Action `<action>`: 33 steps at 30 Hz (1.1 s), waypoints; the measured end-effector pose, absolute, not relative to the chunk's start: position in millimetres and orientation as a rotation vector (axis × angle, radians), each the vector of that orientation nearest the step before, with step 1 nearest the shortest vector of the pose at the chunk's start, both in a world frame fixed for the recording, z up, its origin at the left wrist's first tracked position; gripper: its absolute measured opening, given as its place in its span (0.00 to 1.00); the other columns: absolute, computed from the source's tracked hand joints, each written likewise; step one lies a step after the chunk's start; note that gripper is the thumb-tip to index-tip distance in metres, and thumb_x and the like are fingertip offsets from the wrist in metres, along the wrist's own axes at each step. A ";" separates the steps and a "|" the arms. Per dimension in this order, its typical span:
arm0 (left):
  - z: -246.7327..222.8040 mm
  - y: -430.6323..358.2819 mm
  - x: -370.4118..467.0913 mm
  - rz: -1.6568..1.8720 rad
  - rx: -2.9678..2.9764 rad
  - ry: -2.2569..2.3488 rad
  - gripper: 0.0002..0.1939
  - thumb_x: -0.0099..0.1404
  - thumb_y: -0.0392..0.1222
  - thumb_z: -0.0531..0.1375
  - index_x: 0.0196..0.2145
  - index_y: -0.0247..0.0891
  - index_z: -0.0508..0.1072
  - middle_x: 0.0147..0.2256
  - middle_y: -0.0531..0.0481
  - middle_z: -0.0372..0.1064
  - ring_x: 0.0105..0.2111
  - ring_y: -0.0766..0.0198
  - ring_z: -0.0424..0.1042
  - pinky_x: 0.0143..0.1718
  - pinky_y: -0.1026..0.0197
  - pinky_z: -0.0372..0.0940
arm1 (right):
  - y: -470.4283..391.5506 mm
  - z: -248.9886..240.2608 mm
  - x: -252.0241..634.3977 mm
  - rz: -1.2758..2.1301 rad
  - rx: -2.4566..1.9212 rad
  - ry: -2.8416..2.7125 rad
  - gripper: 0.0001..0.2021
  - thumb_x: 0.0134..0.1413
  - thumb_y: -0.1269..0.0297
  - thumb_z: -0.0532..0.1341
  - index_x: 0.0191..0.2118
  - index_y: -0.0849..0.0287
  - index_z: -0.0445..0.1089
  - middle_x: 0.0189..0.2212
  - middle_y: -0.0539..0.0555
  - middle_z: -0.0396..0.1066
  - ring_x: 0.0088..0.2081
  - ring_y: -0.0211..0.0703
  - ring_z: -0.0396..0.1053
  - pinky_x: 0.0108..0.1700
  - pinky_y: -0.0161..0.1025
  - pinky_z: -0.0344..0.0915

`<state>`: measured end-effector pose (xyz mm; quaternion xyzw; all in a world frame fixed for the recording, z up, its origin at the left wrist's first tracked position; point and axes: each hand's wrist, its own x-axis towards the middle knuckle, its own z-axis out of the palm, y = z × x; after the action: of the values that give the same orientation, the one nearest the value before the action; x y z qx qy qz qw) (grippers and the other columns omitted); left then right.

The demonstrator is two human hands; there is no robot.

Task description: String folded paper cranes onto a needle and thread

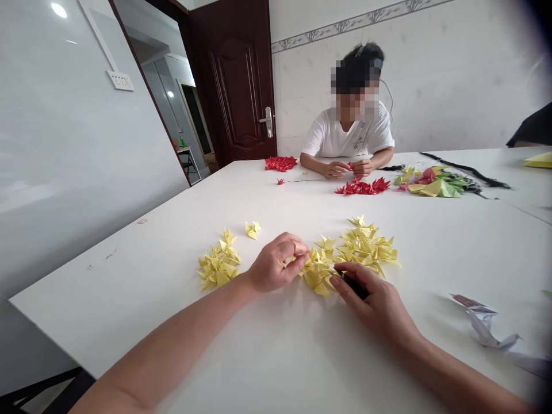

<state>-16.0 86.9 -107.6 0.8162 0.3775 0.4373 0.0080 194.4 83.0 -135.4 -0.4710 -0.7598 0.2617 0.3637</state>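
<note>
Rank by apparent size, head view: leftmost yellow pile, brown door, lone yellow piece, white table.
1. White table
2. Brown door
3. Leftmost yellow pile
4. Lone yellow piece

Plain indoor workroom: white tables (181,230), tiled wall (452,75), folded paper piles (218,264), and a seated person (349,126).

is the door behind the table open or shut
Open: the door is swung away from its frame, and another room shows through the doorway.
</note>
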 end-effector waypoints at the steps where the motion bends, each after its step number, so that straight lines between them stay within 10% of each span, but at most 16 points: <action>1: -103.7 91.1 -23.7 1.335 2.509 1.338 0.06 0.61 0.35 0.55 0.34 0.34 0.71 0.35 0.45 0.69 0.35 0.66 0.70 0.33 0.66 0.68 | 83.3 -136.1 194.4 0.678 -1.212 -1.947 0.15 0.53 0.52 0.56 0.41 0.57 0.69 0.32 0.54 0.74 0.32 0.45 0.72 0.28 0.36 0.67; 10: -83.2 117.6 -116.3 0.801 2.016 2.392 0.16 0.57 0.36 0.54 0.43 0.34 0.72 0.45 0.41 0.69 0.48 0.54 0.66 0.50 0.56 0.60 | 81.4 -137.8 191.0 0.693 -1.192 -1.911 0.14 0.53 0.52 0.56 0.37 0.55 0.70 0.31 0.54 0.74 0.32 0.46 0.71 0.28 0.38 0.65; 22: -92.9 119.5 -111.9 0.715 1.992 2.336 0.07 0.54 0.36 0.55 0.26 0.39 0.74 0.35 0.46 0.73 0.37 0.56 0.70 0.41 0.58 0.63 | 80.8 -137.4 191.3 0.705 -1.196 -1.925 0.14 0.53 0.52 0.55 0.37 0.55 0.71 0.31 0.53 0.74 0.32 0.46 0.71 0.28 0.38 0.65; 33: -78.3 77.7 -16.9 0.937 1.859 1.533 0.07 0.63 0.45 0.50 0.33 0.38 0.61 0.39 0.46 0.71 0.33 0.63 0.75 0.29 0.63 0.69 | 74.9 -135.5 193.8 0.503 -0.958 -1.985 0.11 0.56 0.58 0.55 0.40 0.57 0.69 0.31 0.54 0.74 0.28 0.40 0.70 0.28 0.35 0.66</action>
<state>-16.9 77.7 -78.3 0.6916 0.5701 0.3485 0.2745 193.8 74.9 -135.5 -0.3835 -0.7943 0.2014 0.4260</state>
